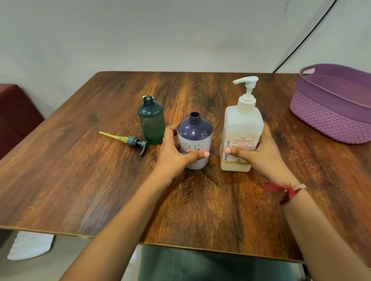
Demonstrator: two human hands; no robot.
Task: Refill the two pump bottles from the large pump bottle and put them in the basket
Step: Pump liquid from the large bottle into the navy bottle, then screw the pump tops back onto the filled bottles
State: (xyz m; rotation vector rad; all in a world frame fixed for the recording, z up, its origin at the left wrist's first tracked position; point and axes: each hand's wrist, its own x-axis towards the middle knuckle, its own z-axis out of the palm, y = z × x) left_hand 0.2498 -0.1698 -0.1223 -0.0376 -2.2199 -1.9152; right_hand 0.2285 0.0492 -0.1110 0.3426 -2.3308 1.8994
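left hand (pixel 177 157): I see thumb and fingers curled round the lower body of the purple-topped bottle (pixel 195 136), gripping it.
purple-topped bottle: upright near the table's middle, neck uncapped.
right hand (pixel 261 151): I see it wrapped round the lower part of the large pump bottle (pixel 242 130), thumb across the label.
large pump bottle: upright, white pump fitted, just right of the purple-topped bottle and apart from it.
green bottle (pixel 152 123): upright, uncapped, just behind the left hand.
loose pump (pixel 133 141): lying flat on the table (pixel 77 174), head just beside the green bottle's base; I cannot tell whether they touch.
basket (pixel 341 106): purple, at the table's right side, well apart from the bottles.
thread band (pixel 284 192): red, tied on the right wrist.
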